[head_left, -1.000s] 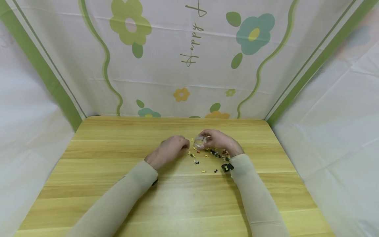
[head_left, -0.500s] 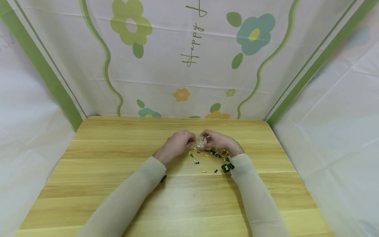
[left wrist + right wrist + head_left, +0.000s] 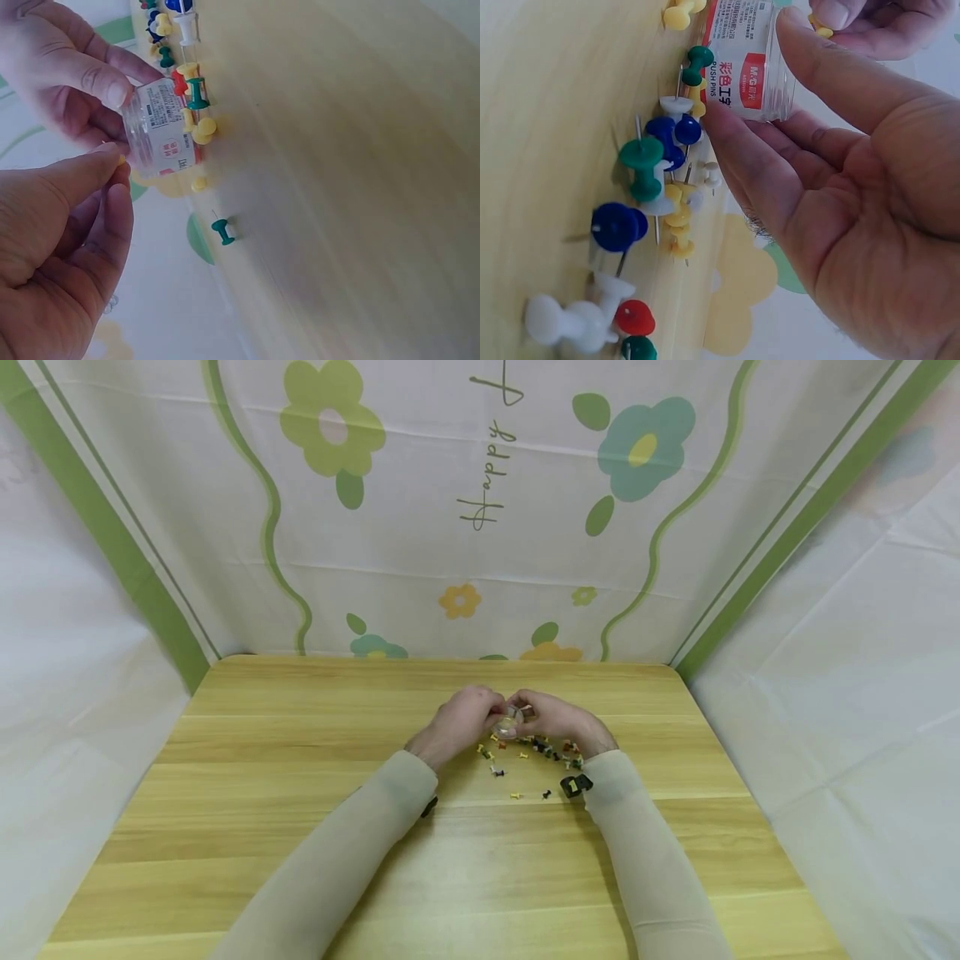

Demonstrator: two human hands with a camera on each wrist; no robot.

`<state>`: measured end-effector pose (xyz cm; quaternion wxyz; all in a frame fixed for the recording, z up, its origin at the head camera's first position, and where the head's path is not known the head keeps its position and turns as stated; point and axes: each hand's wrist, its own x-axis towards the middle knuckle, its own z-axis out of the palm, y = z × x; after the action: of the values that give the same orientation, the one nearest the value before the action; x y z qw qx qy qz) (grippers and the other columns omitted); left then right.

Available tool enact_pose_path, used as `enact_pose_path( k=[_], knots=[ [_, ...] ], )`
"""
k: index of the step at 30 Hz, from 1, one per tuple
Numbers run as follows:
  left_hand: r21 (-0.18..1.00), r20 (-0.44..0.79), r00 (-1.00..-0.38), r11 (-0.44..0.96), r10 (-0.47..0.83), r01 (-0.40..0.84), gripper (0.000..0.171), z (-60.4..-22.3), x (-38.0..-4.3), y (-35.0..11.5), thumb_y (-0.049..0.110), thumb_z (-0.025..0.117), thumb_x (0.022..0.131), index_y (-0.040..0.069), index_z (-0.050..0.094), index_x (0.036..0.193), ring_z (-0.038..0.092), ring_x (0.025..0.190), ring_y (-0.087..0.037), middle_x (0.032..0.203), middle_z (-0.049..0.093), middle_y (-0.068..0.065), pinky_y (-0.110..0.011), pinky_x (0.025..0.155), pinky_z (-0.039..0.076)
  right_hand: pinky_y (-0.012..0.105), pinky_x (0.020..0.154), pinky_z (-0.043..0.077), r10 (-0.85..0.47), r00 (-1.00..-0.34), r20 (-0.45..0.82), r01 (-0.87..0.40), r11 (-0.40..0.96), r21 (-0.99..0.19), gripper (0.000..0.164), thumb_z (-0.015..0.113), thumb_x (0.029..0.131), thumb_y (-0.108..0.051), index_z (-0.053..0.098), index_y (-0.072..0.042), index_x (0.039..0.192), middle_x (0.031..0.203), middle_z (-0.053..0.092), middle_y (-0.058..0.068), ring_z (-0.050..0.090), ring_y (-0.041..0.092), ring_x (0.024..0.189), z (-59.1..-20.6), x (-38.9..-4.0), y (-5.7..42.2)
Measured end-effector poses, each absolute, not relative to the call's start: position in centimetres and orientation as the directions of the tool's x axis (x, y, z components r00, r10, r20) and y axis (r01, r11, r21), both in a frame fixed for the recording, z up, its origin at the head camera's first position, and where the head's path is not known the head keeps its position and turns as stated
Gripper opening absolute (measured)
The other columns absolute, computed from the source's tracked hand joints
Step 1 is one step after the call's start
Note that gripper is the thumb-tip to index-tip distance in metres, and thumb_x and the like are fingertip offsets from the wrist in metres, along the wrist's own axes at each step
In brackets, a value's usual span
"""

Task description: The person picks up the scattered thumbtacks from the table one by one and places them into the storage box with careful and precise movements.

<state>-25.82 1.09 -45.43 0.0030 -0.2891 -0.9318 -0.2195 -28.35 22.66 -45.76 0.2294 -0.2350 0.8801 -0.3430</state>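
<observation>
My right hand (image 3: 558,714) grips a small clear jar (image 3: 161,124) with a printed push-pin label, thumb on one side and fingers on the other. Between thumb and fingertips my left hand (image 3: 460,720) pinches a yellow push pin (image 3: 822,28), right at the jar's mouth. Most of that pin is hidden by the fingers. Around the jar's base lie loose push pins, among them a green pin (image 3: 697,65) and a yellow pin (image 3: 205,130). Another green pin (image 3: 223,231) lies apart from them.
More scattered push pins spread under and near the right wrist, including blue (image 3: 617,226), white (image 3: 570,322) and red (image 3: 635,317) ones. A yellow pin (image 3: 516,795) and a dark pin (image 3: 547,793) lie nearer the front. A flowered cloth (image 3: 420,527) rises behind the wooden table (image 3: 465,877).
My left hand has moved right, from beside the pins up to the jar's mouth, with the yellow push pin in its fingertips. The right hand stays in place, gripping the jar.
</observation>
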Motion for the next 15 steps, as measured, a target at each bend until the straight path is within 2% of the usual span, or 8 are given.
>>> enact_pose_path(
  k=[8,15],
  knots=[
    [0.387,0.136,-0.833,0.745,0.537,0.544,0.012,-45.68,-26.14,1.19,0.017,0.072,0.098,0.015,0.078,0.108,0.065,0.095,-0.012,0.103,0.072,0.004,-0.026,0.085,0.055,0.049,0.108,0.045,-0.548,-0.798,-0.250,-0.241,0.670,-0.702,0.052,0.078,0.093,-0.024,0.058,-0.010,0.138,0.141,0.060,0.012,0.057,0.031,0.127,-45.54,-28.23,22.61],
    [0.462,0.096,-0.846,0.729,0.525,0.505,0.014,-45.27,-26.42,0.30,0.015,0.070,0.099,0.012,0.077,0.111,0.064,0.095,-0.012,0.105,0.073,0.002,-0.029,0.084,0.055,0.046,0.103,0.049,-0.548,-0.803,-0.233,-0.274,0.687,-0.673,0.052,0.080,0.091,-0.022,0.061,-0.008,0.138,0.133,0.066,0.009,0.061,0.026,0.120,-45.46,-28.32,22.54]
  ],
)
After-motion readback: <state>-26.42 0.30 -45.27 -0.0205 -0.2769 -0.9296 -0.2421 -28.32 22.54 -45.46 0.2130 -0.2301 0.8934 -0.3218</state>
